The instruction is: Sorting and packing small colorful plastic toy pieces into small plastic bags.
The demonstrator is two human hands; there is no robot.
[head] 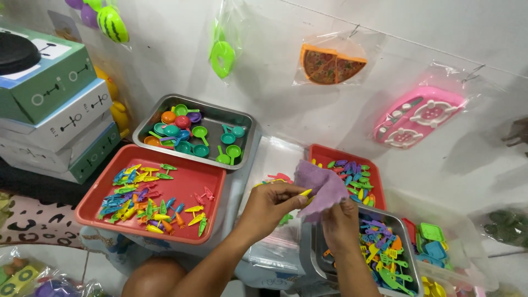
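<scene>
1. I see my left hand (270, 202) with its fingers (297, 198) pinched together on a small yellow toy piece (306, 193), whose tip pokes out to the right, toward the cloth.
2. My right hand (340, 223) has its fingers clamped on the lower edge of a purple cloth (322, 187), which hangs open just above and between both hands.
3. The relation that matters: the yellow piece lies with its long axis roughly level, pointing at the cloth and touching or nearly touching its left edge; I cannot tell which.
4. The left hand is the nearer one to the piece, and the cloth sits just right of it.
5. Below the right hand stands a steel tray (316, 258) of mixed toy cutlery; behind the cloth is a red tray (319, 151), and a larger red tray (190, 184) lies well to the left.
</scene>
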